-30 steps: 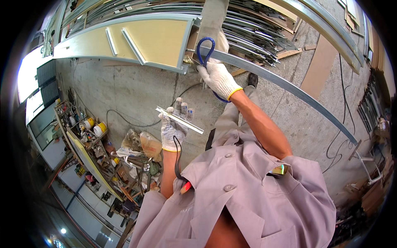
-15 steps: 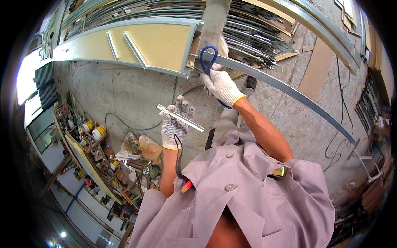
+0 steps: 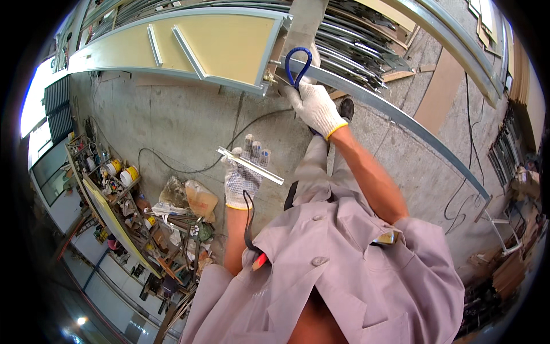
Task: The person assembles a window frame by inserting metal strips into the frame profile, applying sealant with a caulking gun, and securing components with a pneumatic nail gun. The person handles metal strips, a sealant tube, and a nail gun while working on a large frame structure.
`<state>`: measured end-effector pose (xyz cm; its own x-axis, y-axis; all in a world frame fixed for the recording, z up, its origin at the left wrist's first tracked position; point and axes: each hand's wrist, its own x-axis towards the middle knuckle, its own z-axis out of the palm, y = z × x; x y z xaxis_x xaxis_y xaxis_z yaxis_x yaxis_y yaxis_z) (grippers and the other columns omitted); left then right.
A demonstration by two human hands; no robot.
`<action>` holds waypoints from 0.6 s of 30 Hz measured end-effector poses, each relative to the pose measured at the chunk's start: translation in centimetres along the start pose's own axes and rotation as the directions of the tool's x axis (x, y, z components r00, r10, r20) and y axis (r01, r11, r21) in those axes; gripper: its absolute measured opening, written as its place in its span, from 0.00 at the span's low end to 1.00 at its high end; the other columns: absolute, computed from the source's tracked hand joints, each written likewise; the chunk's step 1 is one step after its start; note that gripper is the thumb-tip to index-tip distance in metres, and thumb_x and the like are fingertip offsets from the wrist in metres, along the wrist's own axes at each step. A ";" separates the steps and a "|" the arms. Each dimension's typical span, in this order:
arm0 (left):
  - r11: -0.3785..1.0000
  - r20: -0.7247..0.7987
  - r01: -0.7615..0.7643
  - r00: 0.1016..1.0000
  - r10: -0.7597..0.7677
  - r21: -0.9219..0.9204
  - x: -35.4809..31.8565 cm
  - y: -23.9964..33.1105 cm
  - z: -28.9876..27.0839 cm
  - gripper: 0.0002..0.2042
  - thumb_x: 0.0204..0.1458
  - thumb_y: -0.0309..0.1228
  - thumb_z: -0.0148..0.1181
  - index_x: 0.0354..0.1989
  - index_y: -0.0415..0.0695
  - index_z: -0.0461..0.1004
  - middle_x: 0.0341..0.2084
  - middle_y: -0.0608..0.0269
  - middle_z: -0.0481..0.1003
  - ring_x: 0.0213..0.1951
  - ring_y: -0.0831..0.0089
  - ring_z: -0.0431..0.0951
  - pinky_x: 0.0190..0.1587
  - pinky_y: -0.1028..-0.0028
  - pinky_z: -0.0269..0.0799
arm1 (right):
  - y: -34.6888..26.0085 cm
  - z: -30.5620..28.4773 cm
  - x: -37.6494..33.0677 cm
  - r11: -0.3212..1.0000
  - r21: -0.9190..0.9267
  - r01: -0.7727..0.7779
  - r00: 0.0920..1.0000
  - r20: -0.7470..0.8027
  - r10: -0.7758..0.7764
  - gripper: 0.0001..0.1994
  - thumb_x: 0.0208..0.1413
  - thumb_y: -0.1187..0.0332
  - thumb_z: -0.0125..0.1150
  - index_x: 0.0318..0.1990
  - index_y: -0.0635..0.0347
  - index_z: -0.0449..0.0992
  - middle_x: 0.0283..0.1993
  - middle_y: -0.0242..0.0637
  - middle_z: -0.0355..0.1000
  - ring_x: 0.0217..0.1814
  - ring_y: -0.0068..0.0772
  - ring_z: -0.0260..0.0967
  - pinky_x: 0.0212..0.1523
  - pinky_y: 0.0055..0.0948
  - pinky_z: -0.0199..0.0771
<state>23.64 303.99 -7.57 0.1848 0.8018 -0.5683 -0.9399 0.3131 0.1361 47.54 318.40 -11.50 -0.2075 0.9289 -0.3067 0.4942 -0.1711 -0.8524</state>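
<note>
Holding a white strip point(image 3: 262, 171) mid-frame, the left hand point(image 3: 242, 183) has floor point(image 3: 189, 120) between it and the edge of the panel point(image 3: 238, 51), upper left. The right hand point(image 3: 318, 109), top middle, grips a blue tool point(image 3: 287, 66).

the gloved hands, left point(image 3: 243, 179) and right point(image 3: 317, 109), hold a white strip point(image 3: 252, 165) and blue-handled tool point(image 3: 310, 59) respectively

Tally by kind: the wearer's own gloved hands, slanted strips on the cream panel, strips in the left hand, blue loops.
Left hand and right hand: 2
Slanted strips on cream panel: 2
Held strip: 1
Blue loop: 1
Total: 6
</note>
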 end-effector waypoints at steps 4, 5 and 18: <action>1.000 -0.026 0.019 0.999 -0.020 -0.022 0.1 -0.4 -0.5 0.16 0.51 0.44 0.69 0.44 0.47 0.82 0.64 0.54 0.71 0.65 0.57 0.69 0.73 0.49 0.58 | 0.6 0.1 0.2 0.998 0.064 -0.008 0.995 0.100 0.002 0.17 0.66 0.59 0.53 0.37 0.68 0.77 0.26 0.59 0.74 0.33 0.61 0.76 0.36 0.52 0.75; 0.999 -0.044 0.020 0.999 -0.022 -0.037 0.3 -0.5 -0.5 0.16 0.51 0.43 0.69 0.44 0.47 0.82 0.64 0.54 0.71 0.65 0.57 0.69 0.73 0.49 0.58 | 0.8 0.1 0.3 0.996 0.083 -0.022 0.991 0.133 0.011 0.18 0.67 0.59 0.52 0.36 0.68 0.77 0.26 0.59 0.74 0.32 0.61 0.76 0.36 0.52 0.75; 0.995 -0.045 -0.025 0.999 0.029 0.101 -1.2 -0.2 -2.2 0.18 0.54 0.49 0.66 0.46 0.52 0.81 0.65 0.60 0.70 0.65 0.60 0.69 0.71 0.49 0.59 | 2.6 1.5 -0.2 0.983 0.181 0.002 0.992 -0.126 0.021 0.17 0.68 0.61 0.56 0.36 0.70 0.77 0.24 0.48 0.77 0.26 0.44 0.78 0.29 0.38 0.76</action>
<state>23.01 301.79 -8.69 0.1443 0.7871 -0.5998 -0.9103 0.3432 0.2314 47.58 317.27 -14.31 -0.0888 0.9590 -0.2690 0.3324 -0.2261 -0.9157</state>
